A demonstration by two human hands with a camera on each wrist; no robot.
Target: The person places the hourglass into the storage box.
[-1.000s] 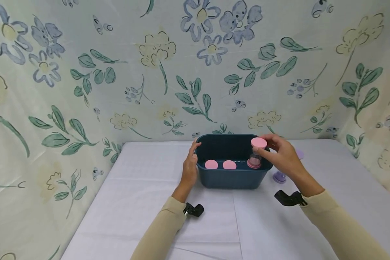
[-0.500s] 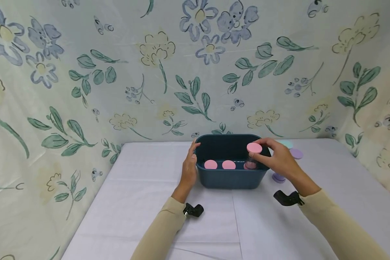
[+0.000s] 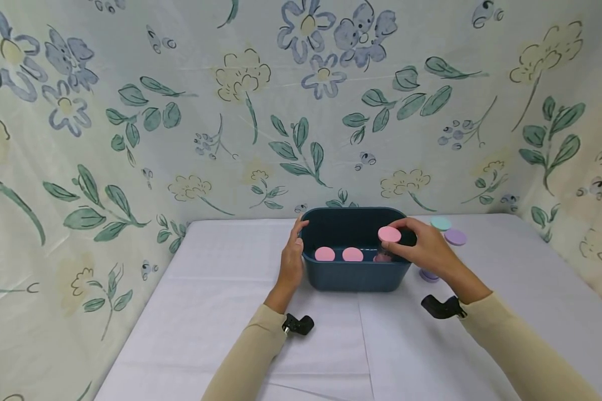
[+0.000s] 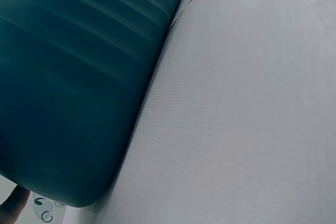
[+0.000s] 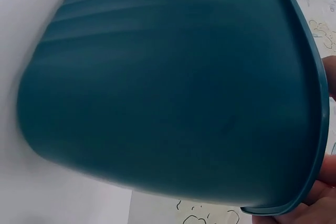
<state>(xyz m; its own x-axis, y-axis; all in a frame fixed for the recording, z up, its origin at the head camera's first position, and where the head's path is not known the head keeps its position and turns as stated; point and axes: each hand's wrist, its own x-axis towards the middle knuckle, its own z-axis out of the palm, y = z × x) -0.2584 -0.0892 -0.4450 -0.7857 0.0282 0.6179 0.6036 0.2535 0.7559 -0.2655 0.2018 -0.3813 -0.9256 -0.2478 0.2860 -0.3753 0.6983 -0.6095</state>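
In the head view, a dark teal bin point(image 3: 356, 277) stands on the white-covered table. My right hand point(image 3: 428, 248) pinches a sand timer point(image 3: 389, 234) by its pink top cap, between thumb and fingers. Its lower part is down inside the bin, mostly behind the front wall. Two more pink round caps, one left point(image 3: 324, 254) and one central point(image 3: 353, 254), show inside the bin; what lies below them is hidden. My left hand point(image 3: 292, 262) rests against the bin's left end, fingers reaching to the rim. Both wrist views are largely filled by the bin's outer wall point(image 4: 79, 87).
Right of the bin, partly behind my right hand, are a mint round cap point(image 3: 441, 223), a purple round cap point(image 3: 455, 237) and a purple base point(image 3: 428, 275). A floral cloth point(image 3: 261, 111) hangs behind the table. Each wrist wears a black camera mount.
My right hand has moved slightly left and lowered the pink sand timer deeper into the bin. The mint and purple caps behind the hand have come into view. My left hand stays put.
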